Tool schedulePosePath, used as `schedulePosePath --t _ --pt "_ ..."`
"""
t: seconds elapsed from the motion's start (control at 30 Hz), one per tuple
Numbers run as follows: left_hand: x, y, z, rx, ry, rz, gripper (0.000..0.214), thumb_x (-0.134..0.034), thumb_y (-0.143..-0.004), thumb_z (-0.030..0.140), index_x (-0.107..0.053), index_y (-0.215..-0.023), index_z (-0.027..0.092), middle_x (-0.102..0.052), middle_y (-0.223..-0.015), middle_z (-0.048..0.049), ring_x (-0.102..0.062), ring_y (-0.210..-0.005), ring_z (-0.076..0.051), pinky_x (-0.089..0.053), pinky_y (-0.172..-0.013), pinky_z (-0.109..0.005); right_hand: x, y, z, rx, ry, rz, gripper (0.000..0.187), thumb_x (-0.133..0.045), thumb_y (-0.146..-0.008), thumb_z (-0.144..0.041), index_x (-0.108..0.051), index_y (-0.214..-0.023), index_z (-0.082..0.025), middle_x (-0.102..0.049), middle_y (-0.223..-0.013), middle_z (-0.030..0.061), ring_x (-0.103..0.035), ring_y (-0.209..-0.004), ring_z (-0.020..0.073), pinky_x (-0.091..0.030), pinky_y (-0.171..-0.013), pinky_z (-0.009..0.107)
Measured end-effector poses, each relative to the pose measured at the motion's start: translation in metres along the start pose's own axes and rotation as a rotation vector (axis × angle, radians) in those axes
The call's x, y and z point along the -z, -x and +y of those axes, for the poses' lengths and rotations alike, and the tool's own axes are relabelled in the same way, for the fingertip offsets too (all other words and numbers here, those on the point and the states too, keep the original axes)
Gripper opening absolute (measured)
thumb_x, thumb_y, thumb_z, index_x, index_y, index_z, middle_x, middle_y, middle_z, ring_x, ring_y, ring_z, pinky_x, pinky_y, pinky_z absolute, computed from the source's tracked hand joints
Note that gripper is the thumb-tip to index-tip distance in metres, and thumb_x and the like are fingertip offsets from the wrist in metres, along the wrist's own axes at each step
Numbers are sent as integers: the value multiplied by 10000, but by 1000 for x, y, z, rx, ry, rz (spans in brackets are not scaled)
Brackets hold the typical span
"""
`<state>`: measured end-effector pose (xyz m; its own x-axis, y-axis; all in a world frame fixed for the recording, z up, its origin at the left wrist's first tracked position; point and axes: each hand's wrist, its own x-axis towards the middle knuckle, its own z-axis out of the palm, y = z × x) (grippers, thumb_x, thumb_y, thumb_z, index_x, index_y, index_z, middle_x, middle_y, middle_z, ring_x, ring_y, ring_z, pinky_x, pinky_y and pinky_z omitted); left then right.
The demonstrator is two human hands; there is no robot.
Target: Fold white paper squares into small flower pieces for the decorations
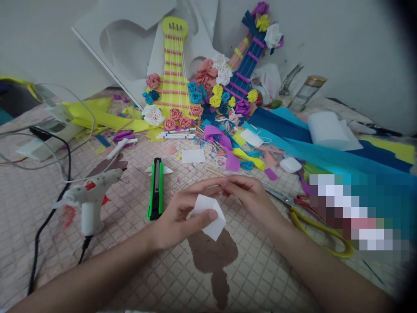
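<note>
My left hand [180, 215] pinches a small white piece of paper [210, 217] between thumb and fingers, low in the middle of the view. My right hand [252, 198] meets it from the right, its fingertips closed on the paper's upper edge. Both hands hover just above a pink patterned cloth [137, 261] with a brown guitar-shaped print [213, 261]. A green utility knife [157, 189] lies just left of my left hand. Yellow-handled scissors [312, 221] lie to the right of my right wrist.
A white glue gun [89, 198] with a black cord stands at the left. Two paper guitars decorated with paper flowers, yellow [174, 65] and blue [247, 61], lean against the wall. Blue paper sheets [325, 148], coloured scraps and a glass jar [306, 93] crowd the right and back.
</note>
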<state>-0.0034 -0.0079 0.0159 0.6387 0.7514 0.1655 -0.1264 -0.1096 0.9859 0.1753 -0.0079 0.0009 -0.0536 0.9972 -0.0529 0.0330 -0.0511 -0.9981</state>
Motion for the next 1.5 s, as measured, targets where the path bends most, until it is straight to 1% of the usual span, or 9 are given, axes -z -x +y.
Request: schedulePosePath --t 0.07,0.13,0.23,0.33,0.8,0.93,1.13,1.4,1.5 --pt "-1 -1 -2 7 -26 34 170 -529 -806 181 -687 -743 165 -475 -1280 -54 -487 -1121 -236 -388 -954 -365 3 -1 1 19 -11 102 178 -569 -772 -348 -657 -733 -198 -608 -671 -6 -540 -650 115 -408 -616 252" --pt "-1 -3 -6 80 -67 122 164 -531 -806 227 -677 -770 161 -566 -1153 -70 -549 -1013 -212 -467 -812 -304 4 -2 -1 58 14 152 250 -529 -796 -378 -636 -675 -187 -577 -628 -8 -520 -628 109 -399 -603 249" --pt "-1 -5 -13 265 -136 252 234 -526 -800 325 -641 -732 133 -629 -747 -48 -569 -651 -138 -428 -509 -210 2 1 -6 96 108 74 218 -560 -774 -370 -636 -687 -185 -599 -676 0 -529 -673 117 -404 -634 251" --pt "0 -5 -19 332 -164 262 299 -513 -791 377 -594 -670 116 -525 -562 -1 -459 -504 -91 -340 -428 -186 -4 6 -6 68 157 -37 187 -600 -744 -355 -651 -843 -205 -640 -817 14 -553 -735 136 -421 -647 261" --pt "-3 -3 -18 214 -375 154 316 -455 -828 353 -556 -633 126 -477 -572 15 -429 -543 -88 -328 -470 -189 -14 13 -3 35 206 -10 154 -615 -725 -331 -653 -767 -188 -639 -744 14 -558 -671 133 -438 -588 252" --pt "-3 -3 -13 211 -375 201 260 -485 -813 337 -609 -717 129 -553 -616 -8 -505 -584 -118 -396 -519 -212 -14 12 -2 5 195 -4 159 -613 -721 -345 -649 -734 -190 -632 -719 13 -555 -652 131 -439 -567 247" --pt "0 -6 -16 40 -224 430 84 -568 -775 237 -566 -809 159 -583 -757 -9 -548 -678 -103 -461 -604 -189 -9 9 0 -98 121 -7 209 -631 -695 -385 -659 -752 -185 -614 -672 7 -524 -571 107 -406 -505 228" --pt "-1 -4 -16 -83 -252 308 71 -547 -785 157 -586 -845 148 -572 -887 -53 -551 -851 -144 -477 -755 -260 -9 11 -1 -115 88 -26 178 -632 -700 -357 -666 -740 -187 -621 -660 -1 -514 -552 96 -373 -482 216" --pt "-1 -4 -14 -77 -219 318 65 -549 -787 178 -597 -813 144 -577 -877 -56 -553 -856 -148 -476 -747 -255 -9 10 -1 -108 86 -30 172 -631 -700 -349 -664 -728 -182 -626 -667 3 -523 -557 99 -380 -484 218"
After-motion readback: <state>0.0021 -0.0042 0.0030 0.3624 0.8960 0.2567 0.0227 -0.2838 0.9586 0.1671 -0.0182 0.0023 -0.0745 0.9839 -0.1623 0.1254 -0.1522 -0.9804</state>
